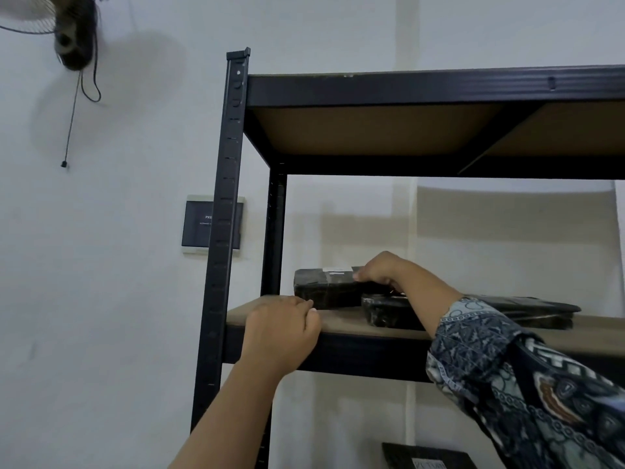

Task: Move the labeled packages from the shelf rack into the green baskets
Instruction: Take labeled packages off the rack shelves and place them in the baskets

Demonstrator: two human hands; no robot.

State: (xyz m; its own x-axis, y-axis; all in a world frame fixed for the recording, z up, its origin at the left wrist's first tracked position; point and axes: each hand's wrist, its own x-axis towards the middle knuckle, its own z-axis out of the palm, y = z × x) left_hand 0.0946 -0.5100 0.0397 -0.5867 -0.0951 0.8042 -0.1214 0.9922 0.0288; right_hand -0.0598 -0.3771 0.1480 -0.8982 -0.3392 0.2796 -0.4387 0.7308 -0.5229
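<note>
A black shelf rack with brown boards stands against the wall. On its middle board lies a thick black wrapped package with a white label on top. My right hand rests on that package's top right edge, fingers curled over it. In front of it sits a smaller black package, and flat black packages lie further right. My left hand sits on the board's front edge with its fingers curled, nothing in it. No green basket is in sight.
A wall fan with a hanging cord is at the top left. A dark framed panel is on the wall behind the rack post. Another black package with a white label lies on a lower shelf.
</note>
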